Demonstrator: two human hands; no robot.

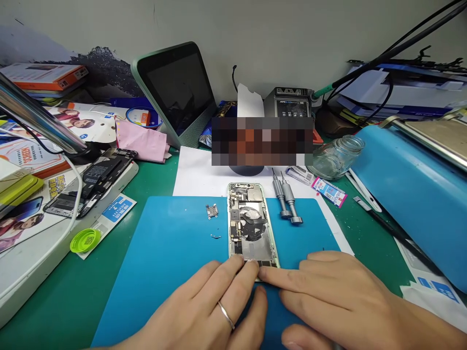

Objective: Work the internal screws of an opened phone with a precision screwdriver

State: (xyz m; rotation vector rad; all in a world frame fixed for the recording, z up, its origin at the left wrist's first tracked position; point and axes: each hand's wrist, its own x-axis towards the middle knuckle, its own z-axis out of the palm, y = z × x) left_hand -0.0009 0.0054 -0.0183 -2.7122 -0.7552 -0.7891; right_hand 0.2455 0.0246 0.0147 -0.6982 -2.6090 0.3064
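Note:
An opened smartphone (255, 233) with a pale green frame lies on a blue mat (164, 272), its circuit board and a round black coil showing. My left hand (215, 301), wearing a ring, rests stretched fingertips on the phone's bottom end; its thumb is just below that edge. My right hand (335, 287) reaches in from the right with the index fingertip on the same end, the other fingers loosely bent. What lies under the fingertips is hidden. Left of the phone are a small metal bracket part (212, 211) and tiny pieces (216, 236). Two grey screwdrivers (286, 197) lie to its right.
A glass jar (337, 155), white tweezers (365, 192) and a blue machine (412, 194) stand or lie on the right. On the left are another opened phone (95, 180), a green cap (85, 240) and a lamp pole (40, 116). A screen device (178, 87) stands behind.

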